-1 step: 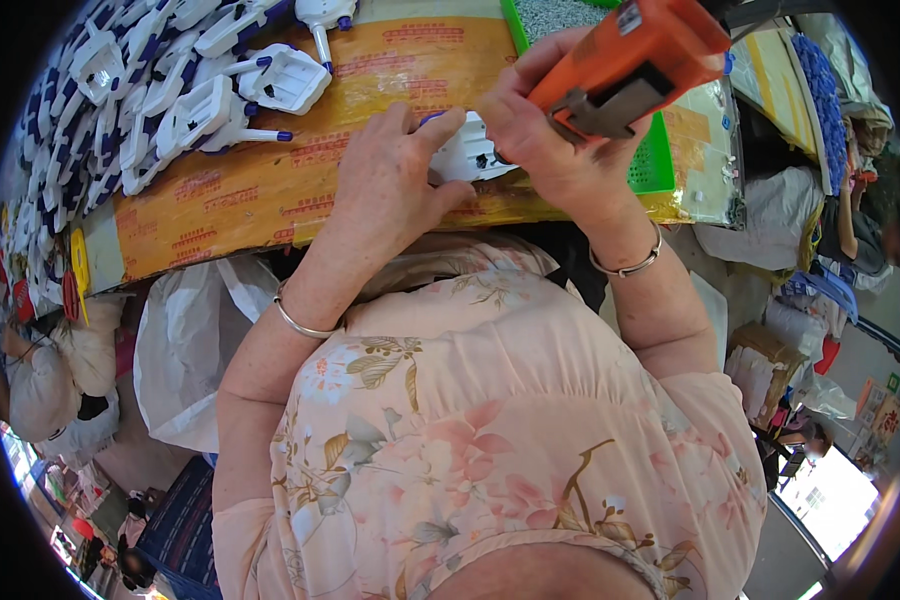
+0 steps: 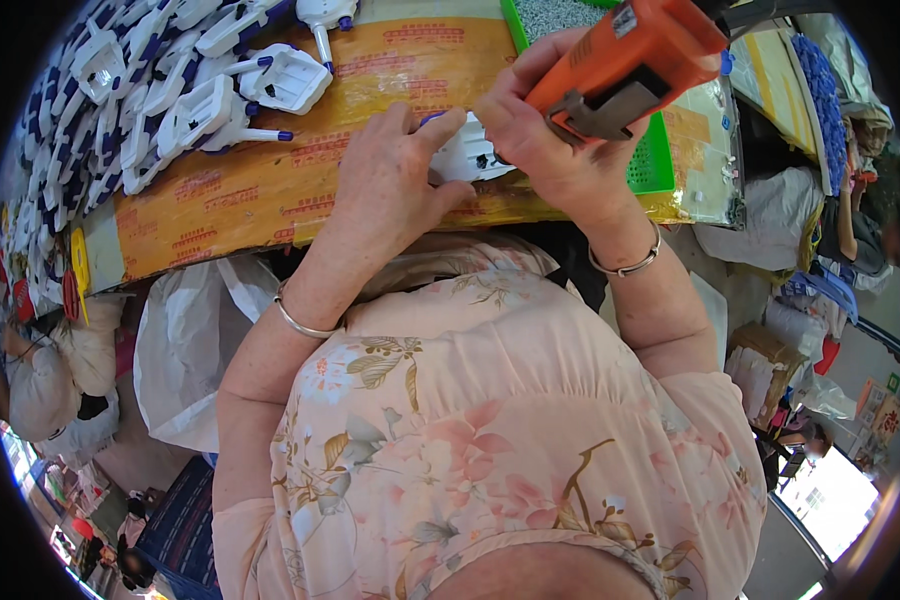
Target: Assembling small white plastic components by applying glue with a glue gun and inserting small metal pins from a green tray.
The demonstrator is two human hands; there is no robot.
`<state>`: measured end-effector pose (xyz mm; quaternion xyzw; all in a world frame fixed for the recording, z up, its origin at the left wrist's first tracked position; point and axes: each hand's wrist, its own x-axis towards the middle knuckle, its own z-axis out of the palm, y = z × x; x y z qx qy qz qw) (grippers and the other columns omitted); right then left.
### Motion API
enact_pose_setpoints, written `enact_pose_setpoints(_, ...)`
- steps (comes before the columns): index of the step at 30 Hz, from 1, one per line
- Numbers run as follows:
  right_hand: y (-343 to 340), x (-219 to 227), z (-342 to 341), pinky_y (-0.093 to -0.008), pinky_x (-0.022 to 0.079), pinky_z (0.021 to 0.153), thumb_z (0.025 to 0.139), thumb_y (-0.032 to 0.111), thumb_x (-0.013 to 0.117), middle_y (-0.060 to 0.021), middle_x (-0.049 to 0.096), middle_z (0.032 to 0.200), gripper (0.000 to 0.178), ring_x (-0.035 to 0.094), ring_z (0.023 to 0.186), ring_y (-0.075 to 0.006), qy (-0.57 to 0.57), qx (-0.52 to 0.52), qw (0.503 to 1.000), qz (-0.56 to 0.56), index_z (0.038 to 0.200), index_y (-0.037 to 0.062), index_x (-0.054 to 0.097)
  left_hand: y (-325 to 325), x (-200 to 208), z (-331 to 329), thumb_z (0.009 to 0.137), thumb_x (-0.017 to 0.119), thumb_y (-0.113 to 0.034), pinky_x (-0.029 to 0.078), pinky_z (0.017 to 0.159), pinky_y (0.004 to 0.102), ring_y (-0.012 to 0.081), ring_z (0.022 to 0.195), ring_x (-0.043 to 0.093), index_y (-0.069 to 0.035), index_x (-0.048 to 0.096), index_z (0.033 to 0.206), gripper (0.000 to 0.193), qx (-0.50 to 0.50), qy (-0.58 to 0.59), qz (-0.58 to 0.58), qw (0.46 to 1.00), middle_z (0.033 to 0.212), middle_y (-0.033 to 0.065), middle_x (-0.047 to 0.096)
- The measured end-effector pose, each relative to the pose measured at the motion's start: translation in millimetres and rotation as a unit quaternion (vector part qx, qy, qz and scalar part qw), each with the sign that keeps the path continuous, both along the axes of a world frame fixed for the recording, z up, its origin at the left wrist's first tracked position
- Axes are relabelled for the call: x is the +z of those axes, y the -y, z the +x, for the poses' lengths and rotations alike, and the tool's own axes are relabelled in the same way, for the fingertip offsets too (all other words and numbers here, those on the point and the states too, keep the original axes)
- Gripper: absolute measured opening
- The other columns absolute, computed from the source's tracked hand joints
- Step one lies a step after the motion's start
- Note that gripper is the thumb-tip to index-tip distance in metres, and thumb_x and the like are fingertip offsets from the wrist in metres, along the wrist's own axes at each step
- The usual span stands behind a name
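Observation:
My right hand (image 2: 575, 165) is closed round the lower end of an orange electric screwdriver (image 2: 635, 60) with a dark panel and a metal clip on its side. Its tip is mostly hidden behind my fingers, by the right end of a white plastic part (image 2: 458, 160). That part lies on the taped table near the front edge, with a bit of blue at its upper left and a small black piece in it. My left hand (image 2: 388, 170) grips the part from the left, index finger along the top and thumb below. Its other fingers hide the part's left end.
Many white, blue-tipped plastic parts (image 2: 195, 115) are heaped on the table's left. A green basket (image 2: 652, 165) stands behind my right hand, beside small grey pieces (image 2: 560, 15). A cable (image 2: 770, 12) runs from the screwdriver's top. A white bag (image 2: 190, 340) hangs below the table edge.
My right hand and the screwdriver have shifted very slightly left. My left hand and the white part look unmoved.

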<state>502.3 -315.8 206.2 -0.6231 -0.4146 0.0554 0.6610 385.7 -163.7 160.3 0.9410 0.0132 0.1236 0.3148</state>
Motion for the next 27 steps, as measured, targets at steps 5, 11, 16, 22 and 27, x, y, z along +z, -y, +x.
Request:
enact_pose_setpoints(5,1.1,-2.7,2.8,-0.026,0.052,0.058,0.081,-0.003,0.072,-0.005,0.064,0.077,0.024,0.06,0.063,-0.0102,-0.014,0.011,1.0,0.022,0.099,0.0003,0.056,1.0,-2.1,0.9,0.066,0.089,-0.022,0.05,0.082,0.0444,0.0342,0.094,0.059,-0.012,0.067,0.127,0.065,-0.001,0.021,0.021,1.0,0.097,0.0147,0.057)
enact_pose_setpoints(11,15.4,16.2,17.6,-0.0371,0.053,0.06,0.089,0.014,0.074,-0.0108,0.062,0.08,0.034,0.061,0.065,-0.0214,-0.038,0.051,0.978,0.199,0.111,0.0019,0.052,0.8,19.8,-7.2,0.071,0.085,-0.015,0.051,0.088,0.0456,0.0356,0.103,0.06,-0.01,0.058,0.137,0.072,0.006,-0.056,0.034,0.998,0.104,0.0168,0.06)
enact_pose_setpoints(16,28.2,24.7,23.4,-0.0373,0.051,0.059,0.089,0.016,0.075,-0.0099,0.06,0.076,0.032,0.059,0.064,-0.0205,-0.006,0.034,0.981,0.192,0.109,0.0002,0.057,-19.3,16.4,-18.6,0.078,0.072,0.003,0.053,0.088,0.0394,0.0307,0.101,0.065,-0.009,0.049,0.146,0.072,-0.035,-0.046,-0.088,0.994,0.115,0.0171,0.064)
enact_pose_setpoints(22,36.4,16.9,17.5,-0.0368,0.05,0.058,0.09,0.01,0.073,-0.0101,0.059,0.075,0.027,0.058,0.063,-0.0204,-0.02,0.0,0.98,0.2,0.109,-0.001,0.057,-22.7,32.7,-18.1,0.084,0.064,0.003,0.055,0.08,0.0388,0.032,0.099,0.066,-0.008,0.061,0.132,0.05,-0.021,-0.159,-0.162,0.974,0.119,0.0162,0.065)
enact_pose_setpoints(27,47.4,21.2,19.9,-0.0359,0.051,0.06,0.09,-0.002,0.066,-0.011,0.06,0.075,0.02,0.059,0.063,-0.0218,-0.038,-0.042,0.98,0.189,0.108,-0.003,0.056,-15.1,23.7,3.6,0.078,0.058,0.012,0.052,0.098,0.0434,0.0394,0.123,0.056,-0.019,0.067,0.129,0.06,-0.147,0.076,0.131,0.978,0.134,0.0183,0.057)
